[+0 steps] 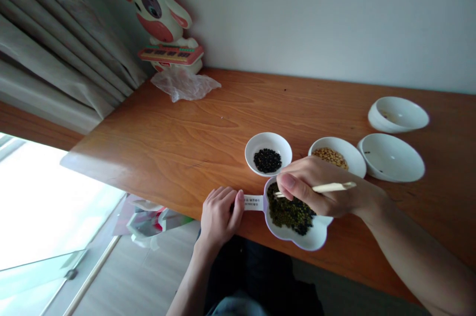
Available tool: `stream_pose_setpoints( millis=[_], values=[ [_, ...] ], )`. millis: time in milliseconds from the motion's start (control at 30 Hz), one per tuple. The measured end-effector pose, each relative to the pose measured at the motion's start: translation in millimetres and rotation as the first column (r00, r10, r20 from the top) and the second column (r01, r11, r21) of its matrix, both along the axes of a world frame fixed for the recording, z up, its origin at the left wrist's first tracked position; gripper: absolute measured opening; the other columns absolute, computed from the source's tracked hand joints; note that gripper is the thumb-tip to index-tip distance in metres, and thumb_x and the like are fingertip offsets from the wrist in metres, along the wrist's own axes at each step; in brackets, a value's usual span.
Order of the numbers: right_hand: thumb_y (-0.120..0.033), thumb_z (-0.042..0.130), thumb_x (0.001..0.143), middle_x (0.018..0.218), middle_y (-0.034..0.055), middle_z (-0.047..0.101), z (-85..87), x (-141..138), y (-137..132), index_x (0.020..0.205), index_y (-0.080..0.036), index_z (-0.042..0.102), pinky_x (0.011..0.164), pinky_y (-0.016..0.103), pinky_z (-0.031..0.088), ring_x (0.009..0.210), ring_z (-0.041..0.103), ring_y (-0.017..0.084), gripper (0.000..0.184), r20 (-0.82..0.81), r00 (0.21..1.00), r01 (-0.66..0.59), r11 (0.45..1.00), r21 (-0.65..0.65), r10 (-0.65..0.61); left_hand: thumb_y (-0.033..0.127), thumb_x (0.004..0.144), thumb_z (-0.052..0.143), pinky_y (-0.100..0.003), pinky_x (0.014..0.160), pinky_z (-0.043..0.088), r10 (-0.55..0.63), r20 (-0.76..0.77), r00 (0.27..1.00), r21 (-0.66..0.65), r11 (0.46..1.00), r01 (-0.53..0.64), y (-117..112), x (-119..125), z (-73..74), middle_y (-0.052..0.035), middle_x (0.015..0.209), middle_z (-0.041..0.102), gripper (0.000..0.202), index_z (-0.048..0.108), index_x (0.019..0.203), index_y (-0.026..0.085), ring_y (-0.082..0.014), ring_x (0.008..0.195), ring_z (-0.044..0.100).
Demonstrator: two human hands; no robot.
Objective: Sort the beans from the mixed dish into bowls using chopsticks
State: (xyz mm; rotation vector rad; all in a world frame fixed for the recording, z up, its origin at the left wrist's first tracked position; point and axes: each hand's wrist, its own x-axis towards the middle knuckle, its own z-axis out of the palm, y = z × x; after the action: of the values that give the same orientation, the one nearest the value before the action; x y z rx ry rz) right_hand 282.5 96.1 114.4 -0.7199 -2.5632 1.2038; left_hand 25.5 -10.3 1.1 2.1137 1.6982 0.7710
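My left hand [222, 217] is closed around the label-covered handle of a white, purple-rimmed dish [314, 240] at the table's front edge. Green and black beans [286, 214] lie mixed inside it. Over this dish, my right hand [316, 182] grips a pair of pale chopsticks [334, 187], their tips down among the beans. Just behind stands a small white bowl [251, 150] holding black beans [267, 160]. Another white bowl [357, 157] contains yellowish beans [330, 156]; my right hand covers part of it.
At the right are two more white bowls, a nearer bowl [396, 157] and a farther bowl [405, 112], each with a few bits inside. A cow-shaped toy keyboard [167, 53] and a crumpled plastic bag [186, 85] occupy the back left of the wooden table [178, 142].
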Motion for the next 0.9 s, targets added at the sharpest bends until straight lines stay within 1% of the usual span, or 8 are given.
stream_pose_setpoints(
  millis=[100, 267, 400, 500, 700, 900],
  values=[
    [-0.056, 0.033, 0.107, 0.065, 0.0008, 0.060, 1.5, 1.8, 0.5, 0.067, -0.023, 0.046, 0.058, 0.038, 0.030, 0.058, 0.050, 0.016, 0.054, -0.009, 1.000, 0.011, 1.000, -0.003, -0.011, 0.027, 0.108, 0.043, -0.035, 0.068, 0.034, 0.002, 0.003, 1.000, 0.006, 1.000, -0.002, 0.0, 0.0, -0.2, -0.0014, 0.069, 0.051, 0.038, 0.043, 0.071, 0.022, -0.0178, 0.067, 0.047],
    [-0.053, 0.034, 0.108, 0.065, 0.0002, 0.060, 6.2, 4.9, -0.7, 0.067, -0.023, 0.047, 0.060, 0.038, 0.031, 0.059, 0.050, 0.016, 0.052, -0.021, 1.000, 0.018, 1.000, -0.004, -0.018, 0.027, 0.108, 0.044, -0.034, 0.068, 0.035, 0.009, 0.002, 1.000, 0.006, 1.000, -0.009, -0.8, -0.7, 0.1, -0.0015, 0.068, 0.051, 0.038, 0.043, 0.070, 0.022, -0.0176, 0.066, 0.047],
    [-0.051, 0.033, 0.109, 0.066, -0.0003, 0.059, 8.1, 2.6, -2.7, 0.067, -0.022, 0.046, 0.060, 0.036, 0.031, 0.060, 0.050, 0.015, 0.053, -0.024, 1.000, -0.007, 1.000, -0.014, 0.007, 0.028, 0.109, 0.043, -0.034, 0.068, 0.034, 0.010, -0.001, 1.000, 0.000, 1.000, -0.010, -0.9, -0.9, 0.6, -0.0015, 0.068, 0.051, 0.039, 0.043, 0.070, 0.022, -0.0179, 0.067, 0.047],
    [-0.050, 0.031, 0.109, 0.066, -0.0007, 0.057, 8.0, 1.4, -2.8, 0.066, -0.022, 0.044, 0.061, 0.036, 0.031, 0.061, 0.050, 0.015, 0.053, -0.025, 0.999, -0.026, 1.000, -0.013, 0.026, 0.027, 0.109, 0.043, -0.034, 0.068, 0.034, 0.009, -0.001, 1.000, -0.002, 1.000, -0.009, -0.6, -0.6, 1.0, -0.0016, 0.069, 0.051, 0.039, 0.043, 0.070, 0.022, -0.0181, 0.067, 0.048],
    [-0.048, 0.029, 0.110, 0.066, -0.0003, 0.056, 7.0, 4.7, -1.1, 0.067, -0.021, 0.043, 0.062, 0.037, 0.029, 0.062, 0.049, 0.015, 0.052, -0.005, 1.000, -0.026, 1.000, 0.005, 0.026, 0.026, 0.108, 0.044, -0.034, 0.068, 0.034, 0.007, 0.000, 1.000, 0.002, 1.000, -0.007, -0.6, -0.7, 1.5, -0.0011, 0.069, 0.050, 0.038, 0.043, 0.070, 0.022, -0.0177, 0.067, 0.047],
    [-0.049, 0.031, 0.109, 0.069, 0.0004, 0.060, 6.2, 5.2, 0.3, 0.070, -0.023, 0.046, 0.062, 0.038, 0.031, 0.062, 0.050, 0.017, 0.049, 0.007, 0.999, -0.034, 0.999, -0.001, 0.034, 0.026, 0.108, 0.045, -0.034, 0.067, 0.034, 0.009, -0.002, 1.000, 0.008, 1.000, -0.009, -0.4, -0.1, 1.1, -0.0012, 0.068, 0.051, 0.038, 0.043, 0.070, 0.022, -0.0177, 0.066, 0.046]
  ],
)
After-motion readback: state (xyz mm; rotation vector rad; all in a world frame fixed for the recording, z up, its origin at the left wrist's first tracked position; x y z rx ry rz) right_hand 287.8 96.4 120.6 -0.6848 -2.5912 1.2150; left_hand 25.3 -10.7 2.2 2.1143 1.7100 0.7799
